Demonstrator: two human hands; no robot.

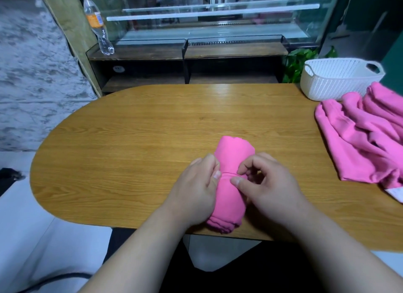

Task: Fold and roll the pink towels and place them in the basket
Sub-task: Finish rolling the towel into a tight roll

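Observation:
A rolled pink towel [231, 153] lies near the front edge of the wooden table [135, 140], its long axis pointing away from me. My left hand [196, 192] grips its left side, thumb on top. My right hand [266, 183] pinches the towel's loose edge at the middle of the roll with thumb and curled fingers. A heap of unfolded pink towels [366, 140] lies at the table's right end. Behind the heap stands a white woven basket [335, 83]; nothing shows above its rim.
Beyond the table stands a glass display case [207, 20] over a dark shelf unit. A plastic bottle [98, 24] leans at its left. Green leaves [296, 64] show beside the basket. A white tag [395, 194] sticks out under the towel heap.

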